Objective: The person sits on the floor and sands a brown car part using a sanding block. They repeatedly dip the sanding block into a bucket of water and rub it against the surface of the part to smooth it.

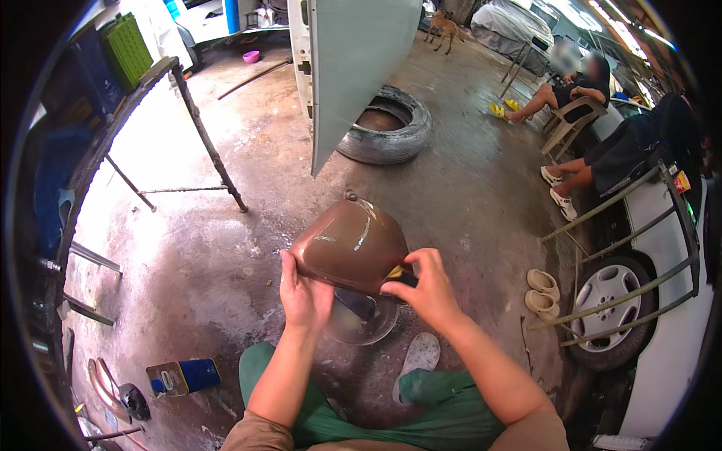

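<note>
A brown, rounded shell with worn pale scratches, like a car side-mirror cover [347, 244], is held up in front of me. My left hand [304, 299] grips its lower left side, thumb on the outer face and fingers underneath. At its lower right edge, my right hand [427, 289] pinches a small black and yellow piece [401, 276] against the shell; its exact kind cannot be made out. Below them, a clear round basin [387, 331] sits on the floor with a dark flat thing inside, partly hidden by the shell and my left hand.
Ahead hangs a pale car panel [357, 60], with a tyre [387, 128] behind it. Metal frames stand left [203, 131] and right [639, 192]. A blue-labelled can [184, 377] lies lower left; slippers [542, 293] and a car wheel [613, 312] are at right. Two seated people and a dog are farther back.
</note>
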The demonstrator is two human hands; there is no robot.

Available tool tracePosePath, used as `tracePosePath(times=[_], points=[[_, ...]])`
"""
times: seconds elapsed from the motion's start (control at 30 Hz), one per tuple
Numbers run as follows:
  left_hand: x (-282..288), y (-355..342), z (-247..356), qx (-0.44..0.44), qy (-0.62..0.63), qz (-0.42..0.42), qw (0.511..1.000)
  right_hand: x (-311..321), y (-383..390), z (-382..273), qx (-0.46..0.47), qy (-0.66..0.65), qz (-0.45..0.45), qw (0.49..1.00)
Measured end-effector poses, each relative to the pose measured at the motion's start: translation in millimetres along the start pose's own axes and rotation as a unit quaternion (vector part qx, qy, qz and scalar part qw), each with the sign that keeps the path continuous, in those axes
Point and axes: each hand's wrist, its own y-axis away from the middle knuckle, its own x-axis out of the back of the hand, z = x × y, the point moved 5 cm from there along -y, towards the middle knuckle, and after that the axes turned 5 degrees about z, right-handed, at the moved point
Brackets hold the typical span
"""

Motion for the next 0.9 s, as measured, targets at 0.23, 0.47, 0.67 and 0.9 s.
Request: tracePosePath(times=[0.23,0.47,0.67,0.9], points=[[9,-5,-6,0.044,0.074,0.001,0.996,-5,-15,62,-0.213,-0.186,-0.068,0.957],[20,3,-14,0.194,0.059,-0.133,0.970,41,-33,51,-0.122,-0.216,-0.109,0.963],[46,17,-18,0.342,-0.209,-0.156,0.903,54,-30,48,-0.103,-0.188,-0.112,0.970],[88,29,-17,0.299,-0.248,0.036,0.921,25,-30,75,-0.100,0.110,0.005,0.989]])
